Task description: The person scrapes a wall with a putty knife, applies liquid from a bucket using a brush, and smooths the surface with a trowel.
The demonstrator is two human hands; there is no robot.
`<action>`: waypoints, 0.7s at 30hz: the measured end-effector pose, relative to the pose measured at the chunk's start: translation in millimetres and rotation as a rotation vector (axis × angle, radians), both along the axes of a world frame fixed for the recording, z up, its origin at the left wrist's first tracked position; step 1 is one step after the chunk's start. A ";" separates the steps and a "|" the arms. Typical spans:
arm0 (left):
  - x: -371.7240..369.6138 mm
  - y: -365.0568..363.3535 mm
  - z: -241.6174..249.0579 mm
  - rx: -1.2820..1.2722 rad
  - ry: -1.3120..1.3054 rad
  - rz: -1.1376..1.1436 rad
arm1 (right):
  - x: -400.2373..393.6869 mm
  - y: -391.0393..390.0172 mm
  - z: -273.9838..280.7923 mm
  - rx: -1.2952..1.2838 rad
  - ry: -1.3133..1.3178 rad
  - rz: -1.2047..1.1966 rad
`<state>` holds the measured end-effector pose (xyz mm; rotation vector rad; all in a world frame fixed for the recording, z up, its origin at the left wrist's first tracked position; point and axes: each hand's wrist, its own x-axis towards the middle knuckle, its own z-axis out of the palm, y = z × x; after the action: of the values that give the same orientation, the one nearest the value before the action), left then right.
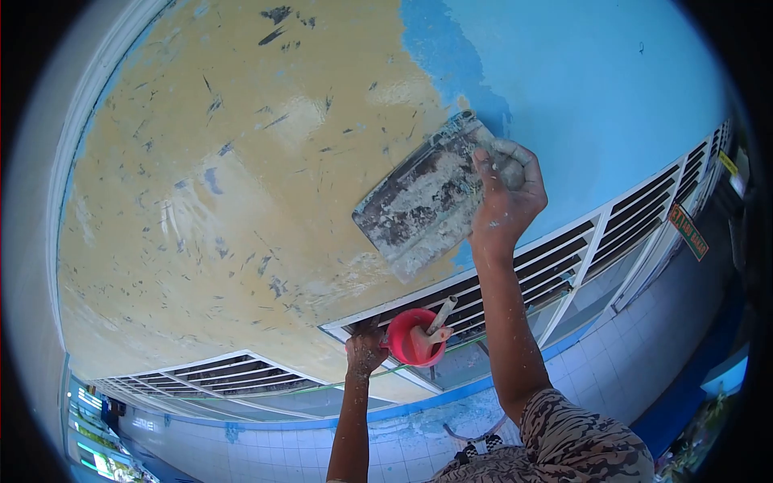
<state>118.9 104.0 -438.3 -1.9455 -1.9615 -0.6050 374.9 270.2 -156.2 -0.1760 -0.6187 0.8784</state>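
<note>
My right hand (511, 189) is closed on a wide, flat putty blade (423, 193), the thumb lying on its near face. The blade is tilted and smeared with grey-white paste. It lies close to or against the wall; the exact contact cannot be seen. Lower down, my left hand (366, 352) is closed around the short handle of a red plastic dipper (396, 330), beside the corner of a window frame. A pale stick handle (443, 314) and what looks like a small scraper (435, 336) stand in the dipper. Paste specks both forearms.
The wall (266, 177) is yellowish with dark scuffs and pale patches, turning light blue (580, 72) at the right. Louvred windows (555, 249) run below, with another louvred window (217, 374) at the left. White tiles (290, 447) cover the lower wall. A small sign (688, 231) sticks out at the right.
</note>
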 end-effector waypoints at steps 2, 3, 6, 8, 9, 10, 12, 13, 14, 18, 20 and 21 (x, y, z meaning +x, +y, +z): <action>2.6 -1.6 5.0 -0.081 -0.028 0.025 | 0.2 5.6 10.7 0.002 -0.042 -0.051; 1.7 -3.3 3.3 -0.092 -0.029 0.023 | 1.8 6.0 14.9 -0.011 -0.092 -0.105; -0.5 -0.4 -3.7 -0.076 -0.071 0.032 | 2.0 8.3 22.2 0.024 -0.054 -0.061; -0.7 1.6 -1.9 0.022 -0.026 -0.015 | 3.2 1.2 10.7 0.006 -0.041 -0.039; 1.8 0.7 1.0 0.027 -0.027 -0.014 | 3.0 -1.2 6.7 -0.019 -0.024 -0.014; 4.2 -0.6 4.2 0.024 -0.007 -0.025 | 1.7 2.6 8.6 -0.013 -0.023 -0.012; 1.4 -0.6 3.9 0.012 0.016 -0.039 | 1.4 10.4 18.5 0.054 -0.001 -0.036; -4.1 0.3 -2.5 -0.029 0.011 -0.016 | 1.9 12.1 22.2 0.047 -0.001 -0.039; -5.0 0.7 -4.6 -0.066 0.005 0.007 | 1.8 12.6 28.6 0.047 -0.020 -0.055; -1.3 0.9 -1.3 0.012 0.017 -0.015 | 1.6 0.6 10.7 0.001 -0.051 -0.065; 2.6 -1.0 4.8 -0.008 0.031 -0.016 | -0.6 4.6 18.1 0.044 -0.025 -0.064; 2.1 -2.6 4.8 -0.100 -0.006 0.017 | -0.3 4.8 24.3 0.073 -0.002 -0.067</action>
<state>121.0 101.4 -433.5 -1.9853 -2.0462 -0.5183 374.6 275.0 -131.9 -0.1314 -0.6425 0.7904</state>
